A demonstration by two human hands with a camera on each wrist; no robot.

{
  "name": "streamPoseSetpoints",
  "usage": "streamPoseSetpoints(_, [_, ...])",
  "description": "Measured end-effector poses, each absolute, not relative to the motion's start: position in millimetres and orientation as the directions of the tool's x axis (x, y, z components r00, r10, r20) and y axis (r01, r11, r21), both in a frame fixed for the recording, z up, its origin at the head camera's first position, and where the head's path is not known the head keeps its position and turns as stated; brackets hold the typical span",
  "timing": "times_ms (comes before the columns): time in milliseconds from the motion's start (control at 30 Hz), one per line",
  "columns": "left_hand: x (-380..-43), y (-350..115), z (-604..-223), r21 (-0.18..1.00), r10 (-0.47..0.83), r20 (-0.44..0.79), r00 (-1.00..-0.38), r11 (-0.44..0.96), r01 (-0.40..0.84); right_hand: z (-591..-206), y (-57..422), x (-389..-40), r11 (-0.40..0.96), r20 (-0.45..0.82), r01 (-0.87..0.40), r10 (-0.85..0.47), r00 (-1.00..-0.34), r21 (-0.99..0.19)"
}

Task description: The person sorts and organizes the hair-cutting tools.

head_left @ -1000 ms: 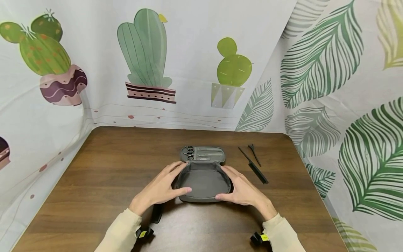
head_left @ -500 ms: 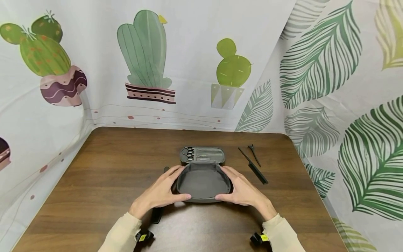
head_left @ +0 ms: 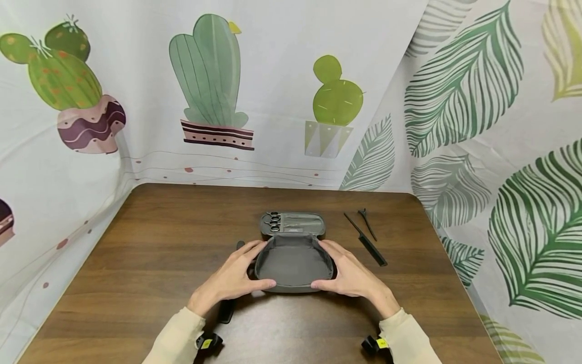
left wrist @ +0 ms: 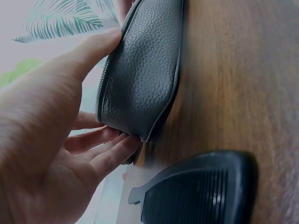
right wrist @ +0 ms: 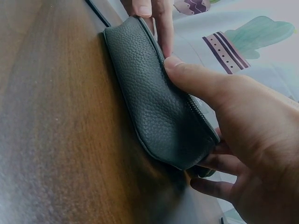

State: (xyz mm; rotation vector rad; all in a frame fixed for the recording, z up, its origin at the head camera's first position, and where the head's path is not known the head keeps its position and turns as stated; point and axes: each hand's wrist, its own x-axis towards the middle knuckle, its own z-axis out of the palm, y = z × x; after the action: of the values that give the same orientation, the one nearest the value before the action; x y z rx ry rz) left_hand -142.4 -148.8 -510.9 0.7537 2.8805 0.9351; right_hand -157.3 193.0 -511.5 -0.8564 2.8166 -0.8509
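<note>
Nearest us, at the lower edge of the frame, we see two pale sleeves (head_left: 175,336), with a black comb (head_left: 226,311) lying by the left one, partly under the wrist. The left hand (head_left: 232,277) and the right hand (head_left: 353,275) face each other across the lower middle of the frame, and the open grey case (head_left: 294,270) sits between them on the table (head_left: 182,227). From the left hand it lies to the right, from the right hand to the left; we find neither hand nearer, as both touch it. Its long axis runs side to side, from palm to palm. Each hand grips one end: thumb on the near zip rim, fingers a little apart and bent round the side towards the far corner. Beyond them the lid (head_left: 311,222) lies folded back at the centre of the frame, scissors (head_left: 274,221) tucked in its left part. Farther right we see a thin-tailed comb (head_left: 374,251) slanting, a hair clip (head_left: 367,223) just beside its tail, and behind everything a printed cloth (head_left: 277,91).
</note>
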Motion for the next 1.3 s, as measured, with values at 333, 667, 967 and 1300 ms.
streamPoseSetpoints(333, [-142.3, -148.5, -509.2, 0.564, 0.457, 0.133, -0.880, 0.695, 0.446, -507.7, 193.3, -156.2, 0.708, 0.065, -0.490, -0.535, -0.842, -0.508])
streamPoseSetpoints(667, [-143.7, -150.2, -510.9, 0.565, 0.459, 0.124, -0.880, 0.696, 0.443, -500.6, 205.6, -162.5, 0.715, 0.121, -0.476, -0.488, -0.864, -0.512])
streamPoseSetpoints(967, [-144.1, -149.7, -509.8, 0.572, 0.453, 0.134, -0.881, 0.690, 0.442, -498.2, 231.5, -176.3, 0.738, 0.228, -0.438, -0.374, -0.899, -0.514])
streamPoseSetpoints(1300, [-142.6, -149.3, -508.4, 0.580, 0.451, 0.118, -0.885, 0.692, 0.430, -498.0, 266.3, -193.7, 0.775, 0.290, -0.355, -0.229, -0.929, -0.523])
